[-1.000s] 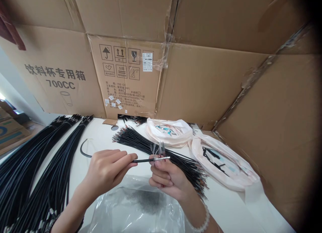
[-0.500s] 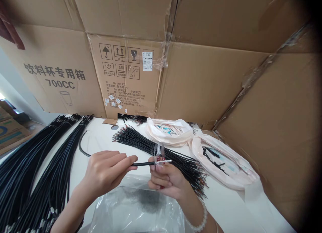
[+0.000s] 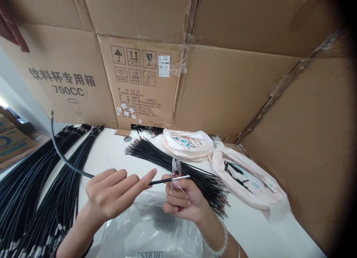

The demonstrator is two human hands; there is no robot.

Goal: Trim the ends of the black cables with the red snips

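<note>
Cable [image 3: 161,181], one: above table [image 3: 107,150]; left hand [image 3: 114,193] grasping length, right hand [image 3: 186,198] bared end [image 3: 182,177] plus cutters [image 3: 174,165]. Tail [image 3: 52,131] newly raised, strands [image 3: 172,185] now downward: apparently turned mid-work.

Your light: soft, even, moderate; brightest patch at far left edge. Glare streaks the clear plastic bag [image 3: 122,234] before you. Dark blur covers your right border. Wide lens skews the cardboard wall [image 3: 214,90] toward the edges; small print reads soft.
</note>
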